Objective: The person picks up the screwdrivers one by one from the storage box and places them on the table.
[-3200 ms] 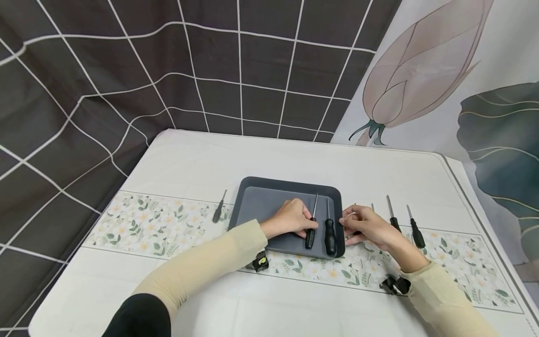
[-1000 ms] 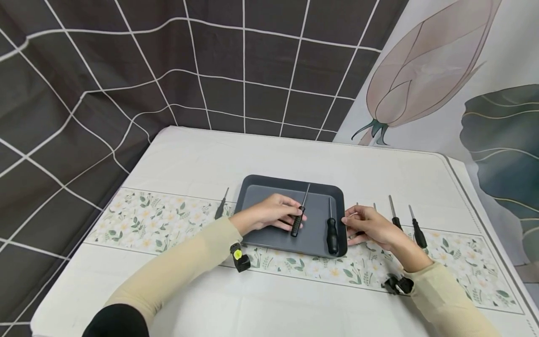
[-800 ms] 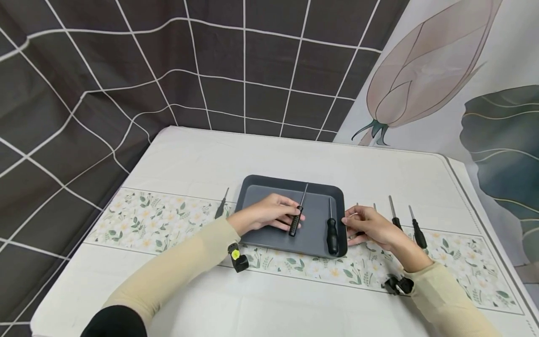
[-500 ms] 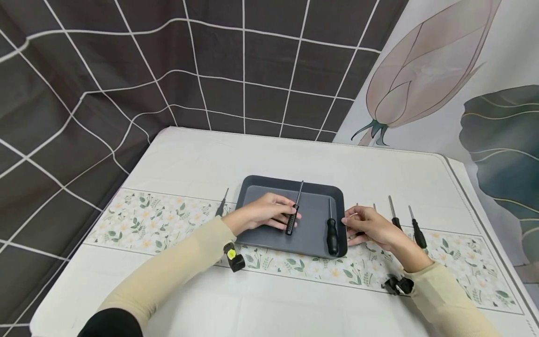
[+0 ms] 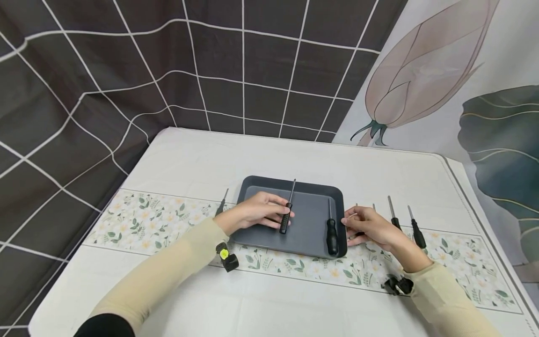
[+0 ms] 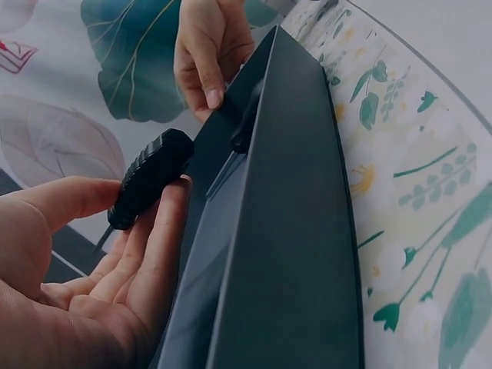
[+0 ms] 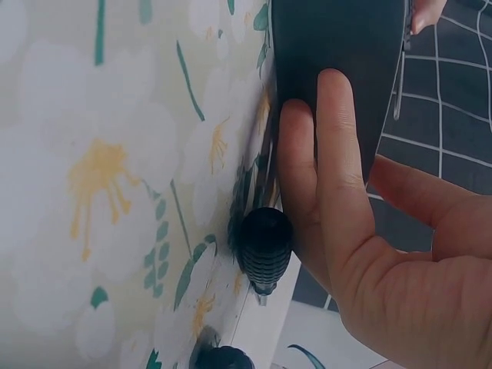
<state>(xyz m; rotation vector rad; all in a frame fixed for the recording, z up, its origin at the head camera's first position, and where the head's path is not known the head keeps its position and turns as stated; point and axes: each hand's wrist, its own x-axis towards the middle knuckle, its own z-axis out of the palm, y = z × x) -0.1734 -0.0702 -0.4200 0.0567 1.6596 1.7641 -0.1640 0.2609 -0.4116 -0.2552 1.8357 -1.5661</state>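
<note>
Between thumb and fingers, my left hand (image 5: 261, 210) pinches a black-handled screwdriver (image 5: 285, 220) over the middle of the dark grey tray (image 5: 309, 229). Its shaft points to the far side. The left wrist view shows the ribbed handle (image 6: 154, 173) held above the tray floor. A second, thicker-handled black screwdriver (image 5: 332, 236) lies in the tray along the right wall. At that right wall, my right hand (image 5: 370, 224) grips the rim; in the right wrist view its fingers (image 7: 338, 131) lie flat along the outer wall.
Right of the tray lie several screwdrivers, two of them plainly seen: one screwdriver (image 5: 393, 215) and another (image 5: 416, 231). One small screwdriver (image 5: 221, 206) lies to the left, partly behind my left forearm. A floral strip (image 5: 147, 224) crosses the white tablecloth; a dark grid curtain (image 5: 219, 61) hangs behind.
My left hand has lifted the screwdriver from beside the thick-handled one and carried it left across the tray. The right hand stays at the tray's right rim.
</note>
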